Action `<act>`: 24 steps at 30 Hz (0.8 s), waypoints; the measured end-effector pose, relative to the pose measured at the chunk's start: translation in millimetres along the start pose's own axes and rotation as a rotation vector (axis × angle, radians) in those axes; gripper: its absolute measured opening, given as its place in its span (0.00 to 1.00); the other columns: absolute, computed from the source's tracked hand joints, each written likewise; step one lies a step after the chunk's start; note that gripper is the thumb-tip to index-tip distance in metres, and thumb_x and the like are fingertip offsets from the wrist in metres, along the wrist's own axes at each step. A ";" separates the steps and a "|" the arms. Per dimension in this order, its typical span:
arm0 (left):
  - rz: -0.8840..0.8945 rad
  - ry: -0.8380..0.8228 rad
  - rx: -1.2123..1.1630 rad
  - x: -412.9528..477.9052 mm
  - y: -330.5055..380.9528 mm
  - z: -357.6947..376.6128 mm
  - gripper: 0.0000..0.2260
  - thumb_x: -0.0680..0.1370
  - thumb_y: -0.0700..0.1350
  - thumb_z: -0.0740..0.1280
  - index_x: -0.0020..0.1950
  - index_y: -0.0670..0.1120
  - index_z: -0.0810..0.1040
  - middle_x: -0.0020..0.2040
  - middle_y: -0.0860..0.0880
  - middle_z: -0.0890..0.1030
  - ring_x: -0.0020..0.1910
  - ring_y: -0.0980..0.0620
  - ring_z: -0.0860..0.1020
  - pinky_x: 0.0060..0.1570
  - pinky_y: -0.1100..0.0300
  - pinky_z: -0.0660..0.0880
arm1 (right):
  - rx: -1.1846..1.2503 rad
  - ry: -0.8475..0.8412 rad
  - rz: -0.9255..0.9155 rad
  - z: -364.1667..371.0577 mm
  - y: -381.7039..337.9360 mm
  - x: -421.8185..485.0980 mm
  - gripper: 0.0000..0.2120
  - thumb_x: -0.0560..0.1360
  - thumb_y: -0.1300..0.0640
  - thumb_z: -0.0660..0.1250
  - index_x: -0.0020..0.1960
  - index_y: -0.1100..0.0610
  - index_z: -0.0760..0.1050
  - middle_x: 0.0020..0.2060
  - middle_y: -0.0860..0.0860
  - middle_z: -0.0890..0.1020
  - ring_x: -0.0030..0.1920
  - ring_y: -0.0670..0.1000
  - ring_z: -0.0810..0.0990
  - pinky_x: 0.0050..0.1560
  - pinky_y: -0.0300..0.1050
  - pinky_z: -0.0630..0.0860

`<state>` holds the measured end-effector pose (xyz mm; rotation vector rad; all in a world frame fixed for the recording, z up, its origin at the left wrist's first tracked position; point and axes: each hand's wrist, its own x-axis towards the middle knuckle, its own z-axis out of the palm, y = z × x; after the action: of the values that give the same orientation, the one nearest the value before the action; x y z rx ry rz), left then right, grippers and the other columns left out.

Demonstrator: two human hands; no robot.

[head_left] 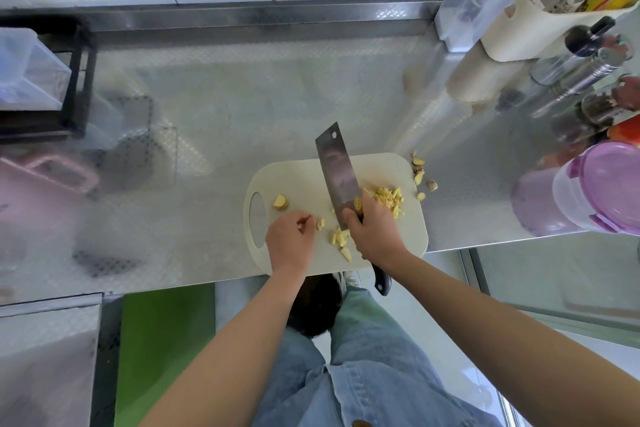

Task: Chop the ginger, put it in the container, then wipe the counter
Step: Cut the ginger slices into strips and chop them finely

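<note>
Broadly, a dimpled steel bench (pixel 242 97) fills the kitchen view and carries a pale, rounded plastic cutting board (pixel 298 180). The right hand (pixel 375 232) wraps its fingers round the cleaver (pixel 337 170) handle. The left hand (pixel 291 239) curls its fingers beside a ginger bit (pixel 320 224); whether they pinch anything I cannot tell. Chopped ginger (pixel 388 199) lies on the board, and a purple-lidded container (pixel 602 184) stands at the far right.

The right hand (pixel 375 230) wraps most of the cleaver (pixel 337 170) handle. Only the handle's dark butt shows, past the front edge of the counter (pixel 242 107). The hand also hides the near side of the chopped ginger pile (pixel 389 199). Whether the curled fingertips of the left hand (pixel 291 241) pinch anything is too small to tell. At the counter's right edge the purple-lidded container (pixel 609 184) is cut off by the frame, and the spice jars (pixel 599 106) behind it are blurred.
</note>
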<state>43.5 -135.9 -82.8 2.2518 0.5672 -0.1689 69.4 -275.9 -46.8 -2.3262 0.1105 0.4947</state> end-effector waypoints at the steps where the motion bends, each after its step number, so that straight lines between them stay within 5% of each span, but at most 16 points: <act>1: 0.011 0.025 0.008 -0.2 -2.8 -1.9 0.07 0.78 0.42 0.66 0.48 0.43 0.83 0.41 0.50 0.81 0.41 0.52 0.76 0.39 0.66 0.62 | -0.004 -0.005 0.000 1.5 1.3 -1.7 0.06 0.80 0.56 0.58 0.46 0.58 0.66 0.31 0.53 0.73 0.29 0.52 0.72 0.32 0.57 0.78; 10: 0.000 0.136 0.015 -3.3 -14.8 -7.6 0.07 0.78 0.43 0.63 0.46 0.46 0.81 0.40 0.50 0.81 0.39 0.51 0.76 0.39 0.61 0.67 | -0.114 -0.020 -0.083 40.3 4.6 -21.4 0.13 0.79 0.56 0.58 0.62 0.60 0.68 0.34 0.56 0.76 0.36 0.59 0.76 0.36 0.50 0.74; 14: 0.012 0.111 0.025 -2.8 -15.9 -7.6 0.07 0.78 0.42 0.63 0.45 0.46 0.80 0.38 0.52 0.78 0.38 0.52 0.75 0.38 0.61 0.65 | -0.058 0.027 0.027 22.9 14.8 -13.7 0.12 0.80 0.58 0.58 0.61 0.61 0.68 0.32 0.54 0.74 0.33 0.56 0.75 0.32 0.47 0.72; 18: 0.015 0.079 0.015 -2.0 -17.2 -3.9 0.06 0.78 0.43 0.63 0.47 0.46 0.80 0.40 0.51 0.80 0.39 0.52 0.76 0.39 0.60 0.70 | -0.009 0.052 0.065 -1.0 17.8 -2.7 0.05 0.79 0.56 0.57 0.50 0.58 0.68 0.32 0.57 0.76 0.32 0.59 0.77 0.33 0.59 0.78; 22: 0.014 0.079 0.032 -1.0 -15.6 -3.0 0.06 0.78 0.43 0.64 0.48 0.46 0.81 0.42 0.50 0.81 0.40 0.50 0.77 0.39 0.60 0.70 | -0.061 -0.108 -0.069 -10.0 12.2 -11.8 0.10 0.79 0.57 0.59 0.59 0.60 0.70 0.31 0.56 0.77 0.28 0.51 0.72 0.28 0.51 0.75; 24: 0.011 0.075 0.040 -1.7 -15.7 -4.4 0.06 0.78 0.44 0.64 0.46 0.46 0.80 0.40 0.51 0.81 0.39 0.50 0.77 0.38 0.60 0.69 | -0.115 -0.154 -0.105 -9.6 16.2 -20.4 0.08 0.78 0.59 0.60 0.54 0.63 0.70 0.33 0.60 0.78 0.26 0.50 0.70 0.31 0.54 0.75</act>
<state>34.6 -124.0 -89.8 2.3078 0.5958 -0.0914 50.0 -295.5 -43.4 -2.3806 -0.1152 0.6394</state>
